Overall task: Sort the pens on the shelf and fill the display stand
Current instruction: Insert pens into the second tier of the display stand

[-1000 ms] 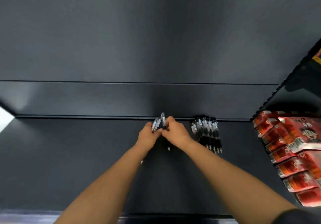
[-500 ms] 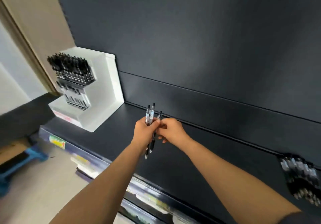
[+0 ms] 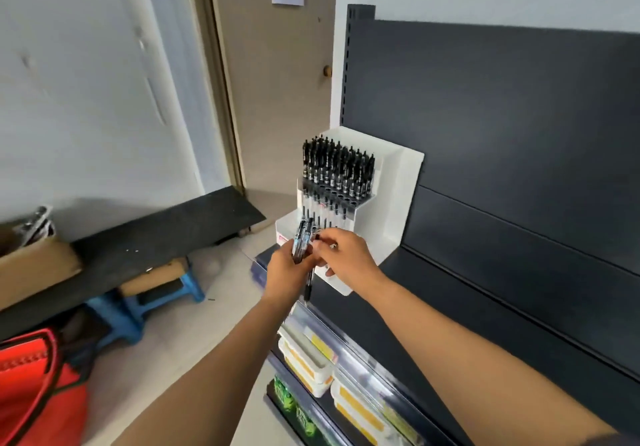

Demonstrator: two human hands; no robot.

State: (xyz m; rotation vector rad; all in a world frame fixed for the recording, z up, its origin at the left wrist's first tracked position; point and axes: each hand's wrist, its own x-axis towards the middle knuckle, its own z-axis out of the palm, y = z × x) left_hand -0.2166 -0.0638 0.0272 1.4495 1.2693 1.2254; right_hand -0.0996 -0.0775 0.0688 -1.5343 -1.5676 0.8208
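My left hand (image 3: pixel 284 272) grips a small bunch of pens (image 3: pixel 302 242) upright; my right hand (image 3: pixel 347 255) pinches one of them; just behind, the white display stand (image 3: pixel 398 210) occupies the shelf's (image 3: pixel 450 307) left end, its upper tier full.

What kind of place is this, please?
Probably a small shop, perhaps a stationery or convenience store. A dark retail shelf carries a white display stand full of pens, packaged goods sit on the lower shelf, and the left hand holds more pens for restocking.
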